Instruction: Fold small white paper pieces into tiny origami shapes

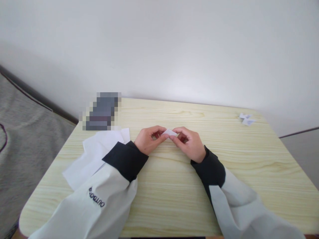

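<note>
A small white paper [169,132], peaked in the middle, sits between a person's two bare hands over the center of a pale wood-grained table [164,196]; whether it touches the surface cannot be told. The left hand [151,138] pinches one end and the right hand [190,142] the other, each thumb drawn in close to the fingers with the paper's edge caught between. The hands face each other, near but apart, the paper bridging the gap.

Black cuffs [129,161] circle both wrists, topping pale gray sleeves [112,205] that reach in from the near edge. Dark lettering [96,198] marks the left sleeve, upside down to the viewer.

Just beside the left hand, loose white sheets [87,156] overlap on the table, partly hidden by the left sleeve and cuff. Beyond them, near the far left corner, lies a dark object [102,111], pixelated past recognition. Well off to the right, near the far right corner, two small white pieces [246,119] with bluish marks lie close together.

A plain white wall [174,49] rises behind the table, and gray cloth [30,166] spreads along its left side.
</note>
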Motion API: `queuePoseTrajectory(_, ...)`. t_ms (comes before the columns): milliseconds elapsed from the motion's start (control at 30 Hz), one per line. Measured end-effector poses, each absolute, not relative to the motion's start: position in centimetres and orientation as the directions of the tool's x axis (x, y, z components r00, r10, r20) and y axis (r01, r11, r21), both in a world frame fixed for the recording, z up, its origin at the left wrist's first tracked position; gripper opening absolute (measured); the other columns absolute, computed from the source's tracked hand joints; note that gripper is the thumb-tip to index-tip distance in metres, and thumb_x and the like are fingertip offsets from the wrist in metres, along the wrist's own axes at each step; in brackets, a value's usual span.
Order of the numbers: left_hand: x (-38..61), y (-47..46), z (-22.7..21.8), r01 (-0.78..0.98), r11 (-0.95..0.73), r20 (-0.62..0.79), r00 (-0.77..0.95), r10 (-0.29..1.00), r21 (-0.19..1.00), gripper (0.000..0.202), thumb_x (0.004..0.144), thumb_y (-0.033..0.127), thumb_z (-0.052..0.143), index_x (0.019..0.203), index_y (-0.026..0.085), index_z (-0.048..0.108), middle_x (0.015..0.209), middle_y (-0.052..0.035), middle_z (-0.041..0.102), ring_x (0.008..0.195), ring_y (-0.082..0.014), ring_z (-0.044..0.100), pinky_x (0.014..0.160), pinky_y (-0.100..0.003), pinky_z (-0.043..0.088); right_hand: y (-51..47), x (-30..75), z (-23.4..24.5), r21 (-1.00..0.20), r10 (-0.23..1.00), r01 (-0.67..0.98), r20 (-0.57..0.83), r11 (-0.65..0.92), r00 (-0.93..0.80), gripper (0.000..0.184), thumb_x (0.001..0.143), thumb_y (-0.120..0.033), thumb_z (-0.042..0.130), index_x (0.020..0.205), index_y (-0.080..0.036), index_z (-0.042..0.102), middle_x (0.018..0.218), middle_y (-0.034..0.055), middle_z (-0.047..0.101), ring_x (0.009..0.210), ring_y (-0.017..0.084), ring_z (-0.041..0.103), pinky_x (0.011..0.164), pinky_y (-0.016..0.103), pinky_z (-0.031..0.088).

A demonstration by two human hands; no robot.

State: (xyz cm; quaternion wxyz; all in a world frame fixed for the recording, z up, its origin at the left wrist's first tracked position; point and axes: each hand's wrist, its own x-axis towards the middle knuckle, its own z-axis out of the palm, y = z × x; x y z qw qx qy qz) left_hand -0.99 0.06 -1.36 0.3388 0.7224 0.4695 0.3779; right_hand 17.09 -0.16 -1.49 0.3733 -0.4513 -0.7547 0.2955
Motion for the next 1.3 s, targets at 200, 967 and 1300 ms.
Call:
queuePoseTrajectory(200,-1.04,-0.03,-1.35,0.411,-0.296,0.205,0.253,0.946,0.862,0.023,0.076,0.034,0.060,0.087,0.015,0.065,0.077,-0.0019,0.067,0.064,-0.0114,0.055,0.063,-0.023,0.045,-0.21,17.24,-1.40,-0.807,0.902,0.432,0.273,0.403,-0.334,0.019,0.082,-0.033,0.054,0.089,-0.016,0.060,0.054,-0.0024,0.056,0.044,0.008,0.049,0.046,0.020,0.040)
queuePoseTrajectory(967,-0.97,0.00,-1.47,0.391,-0.307,0.251,0.189,0.949,0.868,0.021,0.076,0.034,0.062,0.087,0.017,0.068,0.083,-0.0022,0.071,0.068,-0.0121,0.061,0.066,-0.023,0.049,-0.10,17.18,-1.68,-0.838,0.917,0.383,0.311,0.388,-0.248,0.016,0.083,-0.031,0.056,0.087,-0.017,0.061,0.067,0.0009,0.062,0.052,0.009,0.055,0.052,0.021,0.044)
queuePoseTrajectory(1300,-1.14,0.02,-1.42,0.462,-0.339,0.306,0.147,0.941,0.820,0.020,0.080,0.034,0.058,0.086,0.018,0.069,0.084,-0.0024,0.071,0.078,-0.0154,0.062,0.073,-0.027,0.050,0.07,17.19,-1.70,-0.872,0.931,0.339,0.291,0.353,-0.219,0.014,0.082,-0.030,0.057,0.085,-0.018,0.063,0.073,0.0014,0.067,0.057,0.011,0.063,0.056,0.022,0.050)
